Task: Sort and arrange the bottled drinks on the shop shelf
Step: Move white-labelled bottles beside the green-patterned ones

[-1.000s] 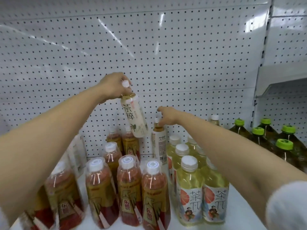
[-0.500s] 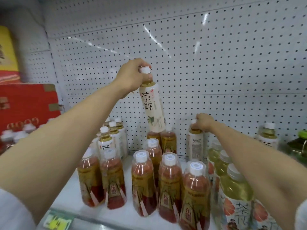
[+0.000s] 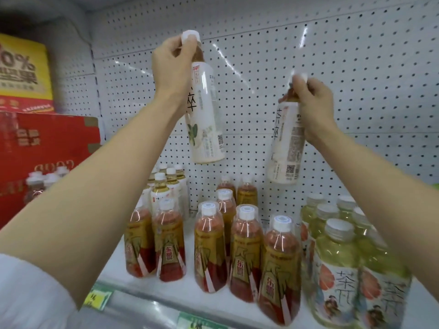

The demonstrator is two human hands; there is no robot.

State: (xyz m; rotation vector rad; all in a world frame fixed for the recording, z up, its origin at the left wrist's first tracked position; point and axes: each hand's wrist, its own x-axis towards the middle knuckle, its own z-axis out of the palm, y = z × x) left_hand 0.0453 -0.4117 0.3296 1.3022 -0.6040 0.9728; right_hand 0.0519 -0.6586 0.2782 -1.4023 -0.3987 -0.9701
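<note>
My left hand (image 3: 172, 65) grips a white-labelled tea bottle (image 3: 206, 119) by its neck and holds it high in front of the pegboard. My right hand (image 3: 313, 100) holds a second white-labelled tea bottle (image 3: 286, 146) by its neck, a little lower and to the right. Both bottles hang in the air above the shelf. Below them stand several red-and-gold drink bottles (image 3: 245, 255) in rows. More white-labelled tea bottles (image 3: 164, 191) stand at the back left. Pale green tea bottles (image 3: 337, 269) fill the right side.
The white shelf (image 3: 118, 271) has a front rail with price tags (image 3: 97, 299). A perforated white back panel (image 3: 356, 67) rises behind. Red and yellow cartons (image 3: 47, 138) sit in the neighbouring bay to the left, with more bottles (image 3: 47, 180) in front of them.
My right hand has lifted the second white tea bottle off the shelf. My left hand has raised its bottle higher. The view has shifted left and closer.
</note>
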